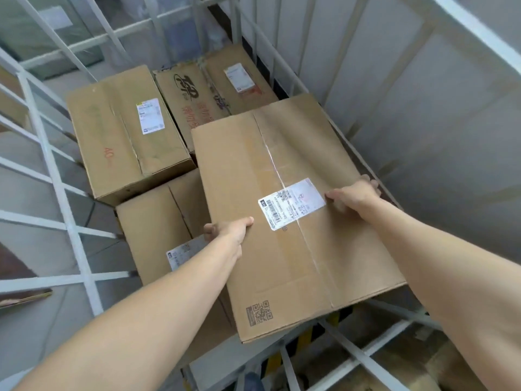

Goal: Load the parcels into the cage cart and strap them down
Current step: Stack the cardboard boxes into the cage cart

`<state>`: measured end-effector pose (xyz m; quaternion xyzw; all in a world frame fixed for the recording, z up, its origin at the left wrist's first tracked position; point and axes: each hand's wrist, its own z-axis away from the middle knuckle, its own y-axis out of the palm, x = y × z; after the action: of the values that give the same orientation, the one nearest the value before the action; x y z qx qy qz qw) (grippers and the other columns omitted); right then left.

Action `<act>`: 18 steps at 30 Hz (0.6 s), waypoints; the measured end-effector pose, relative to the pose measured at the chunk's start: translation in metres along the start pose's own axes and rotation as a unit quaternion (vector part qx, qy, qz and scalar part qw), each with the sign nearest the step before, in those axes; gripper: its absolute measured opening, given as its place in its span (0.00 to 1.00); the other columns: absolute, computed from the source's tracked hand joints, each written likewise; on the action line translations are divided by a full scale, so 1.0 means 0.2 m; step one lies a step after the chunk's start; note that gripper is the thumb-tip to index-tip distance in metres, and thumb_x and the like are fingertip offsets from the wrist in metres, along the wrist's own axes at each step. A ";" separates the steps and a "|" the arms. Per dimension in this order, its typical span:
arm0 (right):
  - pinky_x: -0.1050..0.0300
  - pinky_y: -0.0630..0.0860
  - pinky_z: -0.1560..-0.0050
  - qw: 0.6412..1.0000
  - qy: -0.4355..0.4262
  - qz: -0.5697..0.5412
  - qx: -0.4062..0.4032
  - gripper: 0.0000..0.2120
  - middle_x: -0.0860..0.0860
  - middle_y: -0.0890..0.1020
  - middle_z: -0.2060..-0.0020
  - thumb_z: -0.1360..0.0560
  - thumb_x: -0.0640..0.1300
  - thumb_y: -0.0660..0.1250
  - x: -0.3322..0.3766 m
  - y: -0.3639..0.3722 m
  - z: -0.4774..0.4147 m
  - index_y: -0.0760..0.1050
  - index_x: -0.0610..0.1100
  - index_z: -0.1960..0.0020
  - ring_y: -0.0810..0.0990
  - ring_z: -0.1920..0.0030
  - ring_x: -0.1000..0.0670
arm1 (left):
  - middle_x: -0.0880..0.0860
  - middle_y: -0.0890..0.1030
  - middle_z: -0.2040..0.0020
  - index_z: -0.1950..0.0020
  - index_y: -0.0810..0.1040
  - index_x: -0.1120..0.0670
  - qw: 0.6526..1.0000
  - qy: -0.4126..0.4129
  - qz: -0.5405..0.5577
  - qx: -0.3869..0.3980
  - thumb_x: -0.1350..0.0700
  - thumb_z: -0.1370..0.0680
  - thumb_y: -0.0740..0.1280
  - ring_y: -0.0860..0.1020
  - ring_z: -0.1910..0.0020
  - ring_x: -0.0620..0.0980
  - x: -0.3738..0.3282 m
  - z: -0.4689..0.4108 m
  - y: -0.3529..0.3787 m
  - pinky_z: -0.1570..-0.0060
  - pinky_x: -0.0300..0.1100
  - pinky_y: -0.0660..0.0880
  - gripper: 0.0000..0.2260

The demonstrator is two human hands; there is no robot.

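I hold a large brown cardboard parcel (pixel 282 210) with a white shipping label over the inside of the white metal cage cart (pixel 56 176). My left hand (pixel 228 228) grips its left edge, thumb on top. My right hand (pixel 355 193) grips its right edge, fingers curled over the side. Its near end juts past the cart's front rail. Below it lie other parcels: a tall labelled box (pixel 124 131) at the back left, a lower box (pixel 160 230) at the front left and a printed box (pixel 194 97) at the back.
The cart's right wall (pixel 423 114) is lined with pale sheeting close to my right hand. The front rail (pixel 363 354) crosses under the held parcel. More cardboard (pixel 19 297) lies outside the left grid. No strap is in view.
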<state>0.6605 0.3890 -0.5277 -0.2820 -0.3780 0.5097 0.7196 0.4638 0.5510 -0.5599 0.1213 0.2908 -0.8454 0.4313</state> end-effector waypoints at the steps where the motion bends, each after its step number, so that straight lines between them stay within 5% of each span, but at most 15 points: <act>1: 0.42 0.63 0.31 1.000 0.004 -0.003 0.010 0.44 0.41 0.64 0.32 0.36 0.56 0.76 -0.02 0.03 -0.02 0.59 0.38 0.30 0.64 0.31 0.40 | 0.59 0.70 0.36 0.35 0.57 0.57 1.000 -0.004 -0.004 0.003 0.53 0.39 0.80 0.75 0.43 0.57 0.02 -0.03 0.02 0.41 0.51 0.75 0.42; 7: 0.41 0.65 0.32 0.999 0.016 -0.023 0.035 0.47 0.44 0.62 0.30 0.37 0.55 0.73 0.08 0.08 -0.17 0.56 0.41 0.26 0.64 0.29 0.42 | 0.59 0.72 0.40 0.43 0.58 0.55 0.999 -0.007 0.013 0.051 0.53 0.37 0.79 0.76 0.45 0.57 0.00 -0.16 0.10 0.45 0.53 0.77 0.35; 10: 0.43 0.71 0.36 0.997 -0.007 -0.073 0.020 0.47 0.46 0.71 0.34 0.47 0.60 0.70 0.11 0.07 -0.25 0.65 0.45 0.31 0.72 0.35 0.42 | 0.56 0.76 0.38 0.35 0.66 0.59 0.988 -0.030 0.017 0.153 0.52 0.43 0.80 0.78 0.44 0.58 -0.10 -0.12 0.12 0.45 0.59 0.75 0.41; 12: 0.42 0.70 0.35 0.998 0.006 -0.069 0.001 0.38 0.46 0.74 0.35 0.41 0.59 0.70 0.07 0.07 -0.23 0.68 0.45 0.34 0.73 0.36 0.41 | 0.57 0.69 0.30 0.30 0.66 0.59 0.978 -0.047 -0.015 0.205 0.54 0.34 0.77 0.70 0.33 0.62 -0.15 -0.07 0.11 0.38 0.66 0.65 0.36; 14: 0.42 0.65 0.32 0.997 0.065 -0.038 -0.030 0.35 0.43 0.69 0.31 0.31 0.55 0.70 0.00 0.08 -0.16 0.63 0.42 0.30 0.67 0.32 0.39 | 0.60 0.59 0.25 0.28 0.63 0.62 0.967 -0.064 -0.027 0.244 0.59 0.24 0.69 0.57 0.26 0.64 -0.17 -0.03 0.11 0.34 0.68 0.58 0.27; 18: 0.37 0.60 0.30 0.972 0.230 -0.036 -0.031 0.51 0.39 0.56 0.25 0.31 0.62 0.71 -0.19 0.11 -0.06 0.48 0.38 0.23 0.56 0.27 0.34 | 0.63 0.51 0.23 0.27 0.61 0.64 0.957 -0.087 -0.011 0.278 0.60 0.23 0.68 0.51 0.25 0.68 -0.18 0.03 0.13 0.37 0.70 0.61 0.27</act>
<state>0.6504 0.3603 -0.5617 -0.4000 -0.2275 0.3934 0.7959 0.5065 0.5601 -0.5493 0.1590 0.0075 -0.9049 0.3947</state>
